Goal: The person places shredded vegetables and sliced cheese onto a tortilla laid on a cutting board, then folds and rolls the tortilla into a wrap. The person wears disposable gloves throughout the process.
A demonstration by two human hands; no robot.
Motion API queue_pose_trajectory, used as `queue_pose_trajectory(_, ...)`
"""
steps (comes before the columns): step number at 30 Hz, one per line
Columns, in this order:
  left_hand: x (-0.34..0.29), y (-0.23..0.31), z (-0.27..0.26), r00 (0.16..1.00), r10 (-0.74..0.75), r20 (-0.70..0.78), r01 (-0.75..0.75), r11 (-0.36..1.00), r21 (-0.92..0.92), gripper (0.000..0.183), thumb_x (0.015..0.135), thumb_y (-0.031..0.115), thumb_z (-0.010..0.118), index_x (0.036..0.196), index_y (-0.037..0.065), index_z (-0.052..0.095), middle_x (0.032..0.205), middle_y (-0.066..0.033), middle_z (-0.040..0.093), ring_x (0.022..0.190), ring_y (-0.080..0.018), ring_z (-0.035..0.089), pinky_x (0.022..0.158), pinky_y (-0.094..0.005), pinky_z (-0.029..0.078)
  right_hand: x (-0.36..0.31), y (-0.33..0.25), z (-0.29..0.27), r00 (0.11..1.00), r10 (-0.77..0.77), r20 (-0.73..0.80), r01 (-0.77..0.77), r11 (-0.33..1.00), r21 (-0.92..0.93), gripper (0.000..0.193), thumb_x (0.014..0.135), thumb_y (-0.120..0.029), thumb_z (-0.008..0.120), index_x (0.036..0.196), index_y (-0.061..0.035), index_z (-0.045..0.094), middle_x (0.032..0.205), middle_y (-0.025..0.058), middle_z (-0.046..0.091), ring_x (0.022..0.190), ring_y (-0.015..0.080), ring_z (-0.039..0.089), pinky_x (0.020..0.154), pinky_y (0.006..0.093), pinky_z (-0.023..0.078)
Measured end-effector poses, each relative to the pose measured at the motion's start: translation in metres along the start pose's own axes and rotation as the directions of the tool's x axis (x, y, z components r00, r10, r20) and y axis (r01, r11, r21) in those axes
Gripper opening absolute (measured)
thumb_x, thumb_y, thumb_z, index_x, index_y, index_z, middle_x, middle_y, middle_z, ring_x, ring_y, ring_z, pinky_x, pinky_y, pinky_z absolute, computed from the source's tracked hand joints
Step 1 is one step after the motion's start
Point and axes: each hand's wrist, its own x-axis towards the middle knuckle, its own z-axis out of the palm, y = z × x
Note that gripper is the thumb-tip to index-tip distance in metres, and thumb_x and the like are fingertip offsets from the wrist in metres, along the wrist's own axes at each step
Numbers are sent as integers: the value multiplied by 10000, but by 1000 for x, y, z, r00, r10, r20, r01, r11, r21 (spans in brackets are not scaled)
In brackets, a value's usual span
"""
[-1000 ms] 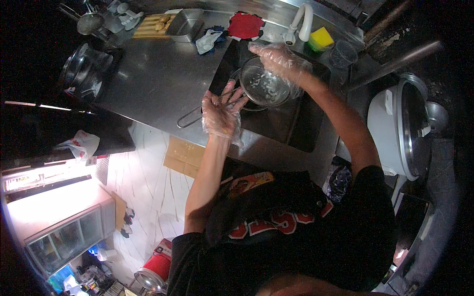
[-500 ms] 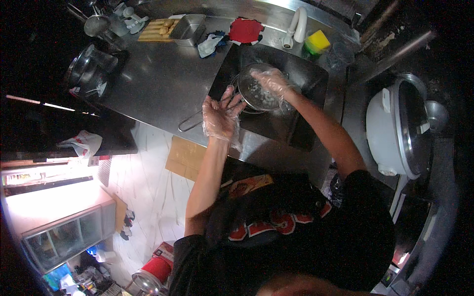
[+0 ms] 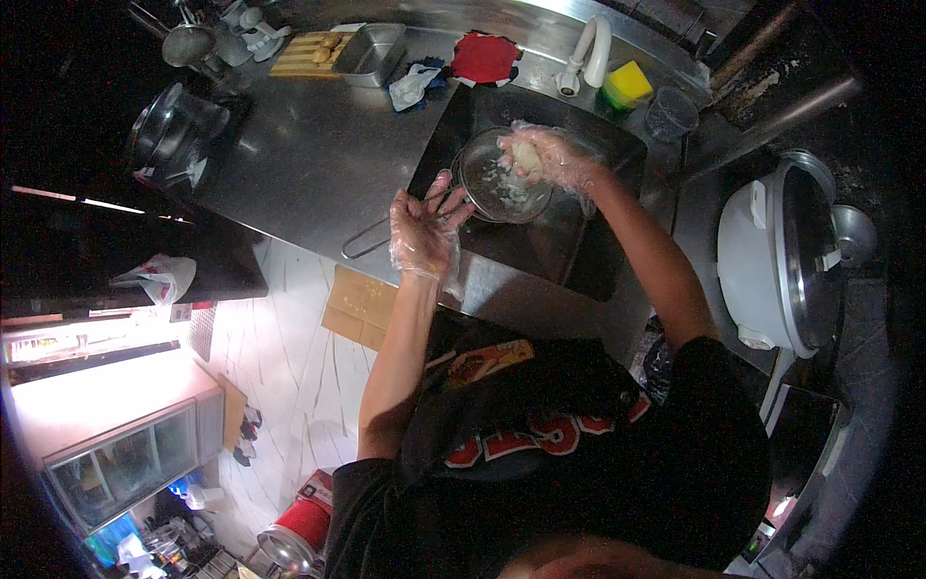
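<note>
A round wire strainer sits over the dark sink, with wet, pale shreds inside. My left hand, in a clear plastic glove, is palm up at the strainer's near left side. Its fingers reach toward the rim, and the strainer's long looped handle runs past this hand; part of the grip is hidden. Over the strainer's far right side is my right hand, also gloved. Its fingers curl around a pale, soft lump, whose kind I cannot make out.
Behind the sink stand a white faucet, a yellow-green sponge and a clear cup. A red cloth, metal pan and wooden board line the counter's back. A large white lidded cooker stands right.
My right hand has moved a little right and up, and the pale lump now shows in its fingers. More shreds in the strainer are visible. My left hand stays nearly in place.
</note>
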Motion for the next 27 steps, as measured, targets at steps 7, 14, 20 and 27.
queue_pose_trajectory(7, 20, -5, -22, 996, 24, 87, -33, 994, 100, 419, 1004, 550, 448, 852, 195, 612, 1321, -233, 547, 1187, -466, 555, 934, -606, 543, -17, -2, 17, 942, -108, -317, 141, 987, 83, 230, 984, -318, 607, 1040, -96, 610, 935, 25, 658, 797, 140, 630, 621, 245, 507)
queue_pose_trajectory(14, 37, -22, -23, 996, -85, -9, 85, 996, 22, 465, 1052, 487, 330, 784, 165, 530, 1263, -263, 571, 1196, -515, 536, 955, -667, 511, 7, 18, -2, 951, -66, -301, 139, 964, 229, 236, 962, -335, 638, 1059, -122, 607, 932, 18, 655, 793, 145, 628, 581, 234, 489)
queue_pose_trajectory(20, 94, 28, -38, 998, 59, -36, -65, 981, -182, 524, 1054, 433, 261, 702, 104, 466, 1326, -329, 516, 1229, -592, 468, 982, -761, 421, 11, -6, 2, 976, -127, -176, 178, 932, 316, 301, 968, -414, 615, 1020, -118, 608, 796, 24, 599, 619, 111, 563, 450, 205, 416)
queue_pose_trajectory(27, 178, 87, -85, 964, 186, -192, -246, 899, -362, 425, 1040, 450, 316, 810, 115, 441, 1323, -347, 498, 1237, -603, 444, 959, -784, 414, 2, 7, -14, 981, -76, -180, 133, 936, 325, 407, 996, -433, 570, 678, -189, 502, 593, -44, 475, 418, 70, 394, 338, 230, 318)
